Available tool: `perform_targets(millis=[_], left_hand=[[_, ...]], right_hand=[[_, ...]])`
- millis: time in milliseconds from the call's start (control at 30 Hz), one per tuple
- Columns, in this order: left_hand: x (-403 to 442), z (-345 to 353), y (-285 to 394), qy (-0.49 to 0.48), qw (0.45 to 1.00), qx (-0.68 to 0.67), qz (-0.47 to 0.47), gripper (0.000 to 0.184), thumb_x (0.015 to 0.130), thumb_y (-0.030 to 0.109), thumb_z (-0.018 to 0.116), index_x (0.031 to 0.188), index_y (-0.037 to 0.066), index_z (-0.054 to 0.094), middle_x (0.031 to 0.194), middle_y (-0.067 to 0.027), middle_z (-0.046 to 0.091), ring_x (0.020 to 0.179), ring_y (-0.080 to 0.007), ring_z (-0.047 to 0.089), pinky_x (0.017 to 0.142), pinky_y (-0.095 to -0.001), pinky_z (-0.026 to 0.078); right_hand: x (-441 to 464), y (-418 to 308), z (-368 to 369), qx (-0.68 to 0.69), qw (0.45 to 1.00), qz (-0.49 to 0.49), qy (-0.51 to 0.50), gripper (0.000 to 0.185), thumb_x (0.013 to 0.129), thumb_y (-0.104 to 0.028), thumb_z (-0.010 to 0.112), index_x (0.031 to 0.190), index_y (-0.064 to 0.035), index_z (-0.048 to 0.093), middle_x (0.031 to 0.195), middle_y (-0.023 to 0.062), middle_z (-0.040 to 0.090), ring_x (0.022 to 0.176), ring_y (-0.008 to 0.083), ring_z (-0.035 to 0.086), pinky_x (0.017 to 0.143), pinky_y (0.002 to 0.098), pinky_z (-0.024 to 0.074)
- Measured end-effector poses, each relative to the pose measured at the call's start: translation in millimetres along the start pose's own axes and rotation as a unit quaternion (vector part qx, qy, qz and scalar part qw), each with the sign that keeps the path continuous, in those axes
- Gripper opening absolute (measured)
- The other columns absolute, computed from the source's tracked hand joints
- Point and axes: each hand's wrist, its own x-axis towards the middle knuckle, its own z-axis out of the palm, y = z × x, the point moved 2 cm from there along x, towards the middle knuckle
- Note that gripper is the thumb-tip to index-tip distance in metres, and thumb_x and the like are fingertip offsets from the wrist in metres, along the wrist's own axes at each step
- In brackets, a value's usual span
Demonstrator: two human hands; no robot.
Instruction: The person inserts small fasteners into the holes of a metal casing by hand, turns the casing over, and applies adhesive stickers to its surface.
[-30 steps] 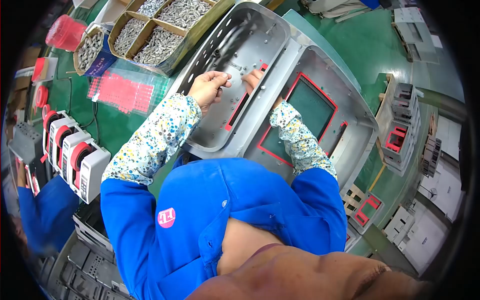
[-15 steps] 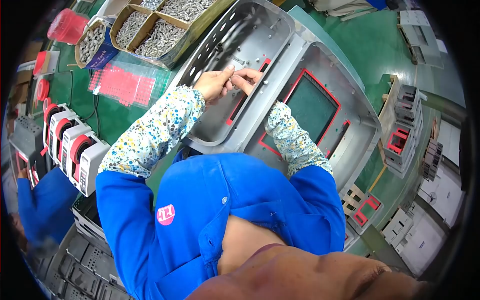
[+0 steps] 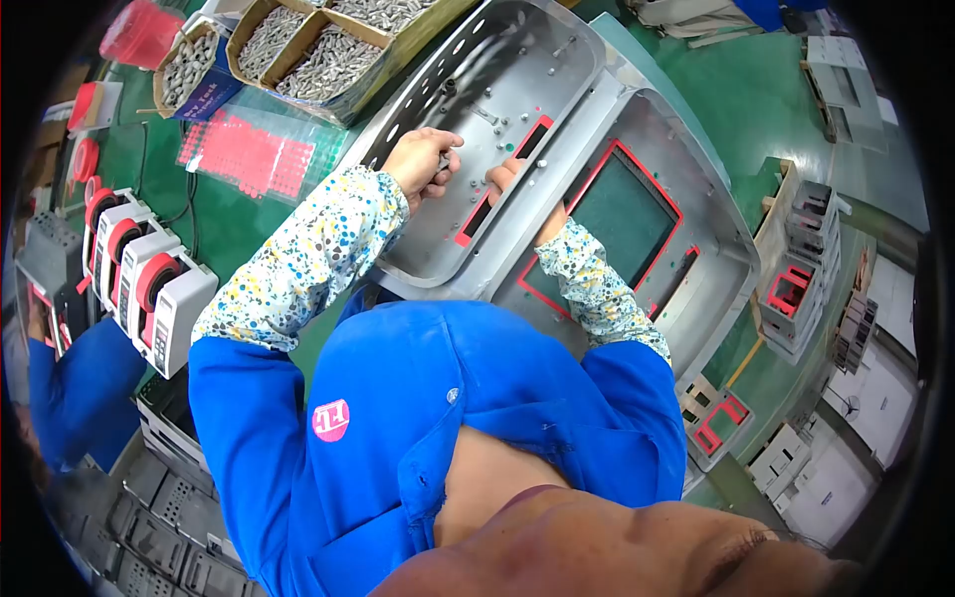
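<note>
Ahead of me lies a large grey metal housing (image 3: 676, 328) with two shallow bays, a central ridge and red-edged openings. My left hand (image 3: 423, 167) is closed above the left bay. A small metal piece (image 3: 444, 160) shows between its fingers; its exact kind is too small to tell. My right hand (image 3: 507, 181) reaches across the ridge, its fingers bent together beside the red-edged slot (image 3: 480, 215). The ridge hides part of that hand, and whatever its fingertips hold cannot be made out. Several small studs (image 3: 487, 115) stand on the left bay's floor.
Cardboard trays of metal fasteners (image 3: 328, 62) and a blue box of small parts (image 3: 189, 75) stand at upper left. Below them lies a sheet of red stickers (image 3: 249, 154). White tape dispensers (image 3: 149, 284) are at left, near another person's blue sleeve (image 3: 85, 388). Grey housings (image 3: 796, 284) are stacked right.
My hands were together over the left bay and have moved apart. The left has drawn slightly left; the right has dropped lower, against the ridge. The view has shifted slightly.
</note>
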Motion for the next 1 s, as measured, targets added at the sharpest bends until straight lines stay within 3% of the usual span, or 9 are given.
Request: perform_targets(millis=[200,400,500,567,633,700,767,867,1000], left_hand=[[1.5,-0.9,-5.8,-0.062,0.995,0.080,-0.009,0.016,0.087,0.022,0.045,0.088,0.008,0.052,0.053,0.0059,0.042,0.039,-0.0030,0.029,0.034,-0.0173,0.019],[2.3,0.6,-8.9,-0.067,0.990,0.116,-0.034,0.020,0.086,0.028,0.049,0.082,0.010,0.052,0.051,0.0074,0.041,0.038,-0.0024,0.028,0.034,-0.0171,0.019],[5.0,-0.7,-10.3,-0.088,0.989,0.117,-0.029,0.025,0.083,0.034,0.053,0.077,0.010,0.052,0.050,0.0077,0.040,0.038,-0.0018,0.028,0.034,-0.0172,0.019],[-0.2,3.4,-6.3,-0.088,0.989,0.120,-0.024,0.027,0.081,0.036,0.055,0.076,0.010,0.052,0.050,0.0079,0.039,0.037,-0.0016,0.027,0.034,-0.0171,0.019],[-2.1,4.0,-5.4,-0.087,0.988,0.122,-0.021,0.030,0.080,0.039,0.057,0.075,0.010,0.052,0.049,0.0081,0.039,0.037,-0.0013,0.027,0.033,-0.0169,0.018],[-2.4,1.1,-3.8,-0.116,0.988,0.098,-0.013,0.032,0.078,0.042,0.058,0.073,0.011,0.052,0.048,0.0086,0.038,0.036,-0.0013,0.026,0.033,-0.0167,0.018],[-7.9,2.6,0.4,-0.090,0.990,0.107,-0.030,0.032,0.079,0.041,0.057,0.073,0.011,0.052,0.047,0.0089,0.037,0.035,-0.0014,0.026,0.033,-0.0163,0.019],[-10.7,-2.5,0.9,-0.090,0.991,0.097,-0.012,0.032,0.079,0.042,0.056,0.073,0.011,0.053,0.047,0.0093,0.037,0.036,-0.0015,0.027,0.033,-0.0167,0.019],[-13.5,-17.6,-4.1,-0.038,0.999,-0.031,-0.009,0.029,0.091,0.030,0.035,0.091,0.005,0.050,0.059,0.0036,0.041,0.041,-0.0042,0.028,0.034,-0.0175,0.020]], right_hand=[[4.1,2.4,5.0,-0.048,0.998,-0.018,-0.023,0.014,0.065,-0.016,0.055,0.064,-0.0081,0.044,0.063,0.0072,0.043,0.058,0.0239,0.049,0.052,0.0335,0.0409],[7.3,6.5,5.2,-0.041,0.989,-0.145,0.002,0.016,0.070,-0.016,0.056,0.062,-0.0087,0.045,0.063,0.0071,0.044,0.053,0.0252,0.047,0.048,0.0366,0.0398],[8.4,8.5,10.1,-0.030,0.995,-0.043,-0.080,0.007,0.074,-0.013,0.056,0.071,-0.0070,0.053,0.066,0.0054,0.047,0.055,0.0206,0.050,0.049,0.0332,0.0416],[25.3,-7.0,-11.0,0.344,0.918,0.194,-0.044,0.013,0.079,-0.010,0.055,0.090,-0.0045,0.058,0.073,0.0044,0.052,0.061,0.0148,0.053,0.052,0.0269,0.0430],[28.1,3.8,-2.2,0.388,0.915,0.103,-0.045,0.026,0.081,-0.009,0.052,0.106,-0.0019,0.053,0.082,0.0043,0.056,0.068,0.0108,0.053,0.058,0.0232,0.0445],[30.7,3.1,1.8,0.607,0.751,0.221,-0.137,0.029,0.082,-0.011,0.054,0.109,-0.0008,0.050,0.088,0.0040,0.057,0.069,0.0109,0.053,0.062,0.0233,0.0449],[34.3,5.5,5.6,0.622,0.748,0.205,-0.110,0.027,0.081,-0.012,0.055,0.105,0.0008,0.052,0.088,0.0040,0.058,0.069,0.0095,0.052,0.064,0.0232,0.0446],[41.0,9.5,13.6,0.704,0.668,0.229,-0.084,0.020,0.079,-0.009,0.058,0.096,0.0022,0.054,0.080,0.0070,0.061,0.070,0.0104,0.054,0.065,0.0231,0.0441],[70.0,17.3,21.8,0.571,0.777,0.263,0.031,0.014,0.077,-0.011,0.059,0.087,-0.0010,0.059,0.074,0.0059,0.061,0.062,0.0117,0.056,0.060,0.0241,0.0450]])
